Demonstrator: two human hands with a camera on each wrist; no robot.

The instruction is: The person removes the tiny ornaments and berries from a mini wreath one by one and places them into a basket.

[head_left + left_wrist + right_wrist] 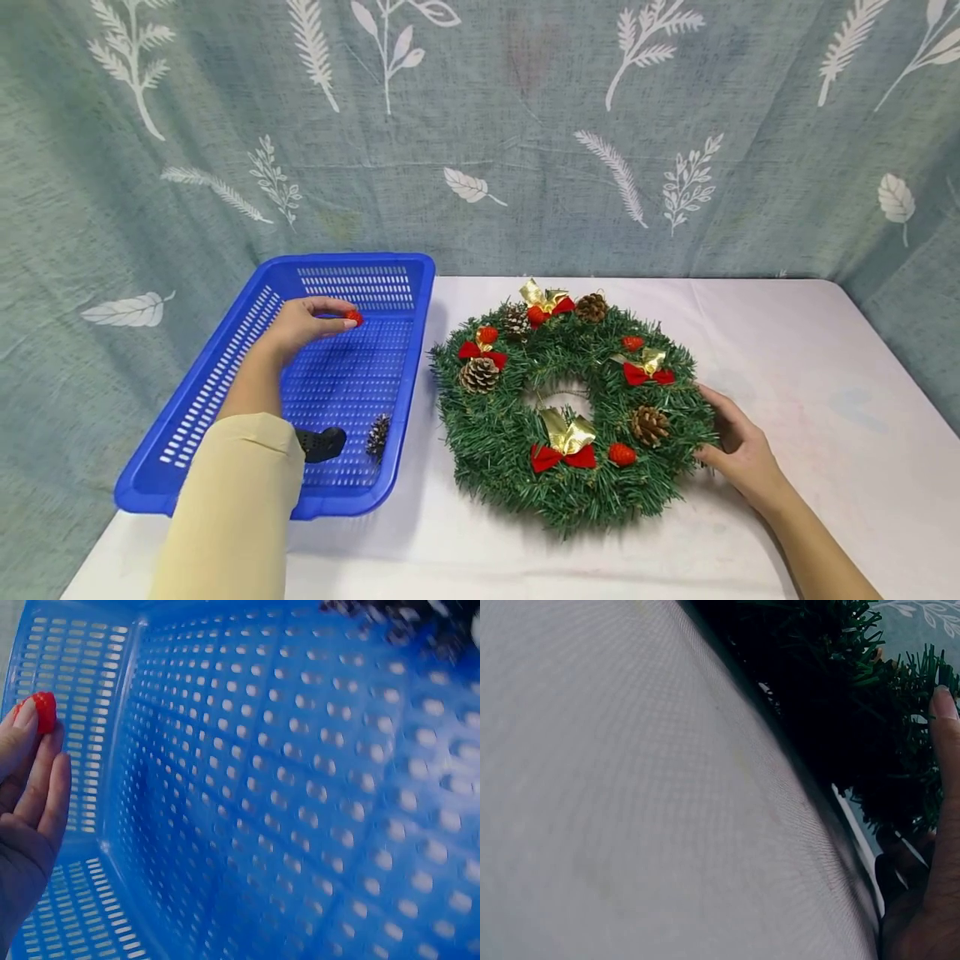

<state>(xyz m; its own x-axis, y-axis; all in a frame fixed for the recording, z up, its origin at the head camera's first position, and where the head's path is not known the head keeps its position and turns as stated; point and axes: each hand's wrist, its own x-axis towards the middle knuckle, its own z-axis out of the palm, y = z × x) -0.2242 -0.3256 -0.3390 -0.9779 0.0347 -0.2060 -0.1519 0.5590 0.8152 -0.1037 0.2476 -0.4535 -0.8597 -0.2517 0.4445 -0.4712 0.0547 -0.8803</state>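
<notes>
Head view: left hand (302,325) pinches red ornament (354,317) over basket (345,259); right hand (744,448), half-curled, grips wreath (480,433), likely steadying it.

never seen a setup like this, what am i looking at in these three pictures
There's no machine here, just a person working bare-handed. The widest picture comes from a camera worn on the head, looking forward and down; the others come from cameras on the left and right wrists. On the white-covered table lie a blue plastic basket and a decorated Christmas wreath. The person's left grip pinches a red berry ornament over the basket, which holds a pine cone with pale tips. The right grip holds the wreath's outer edge.
</notes>
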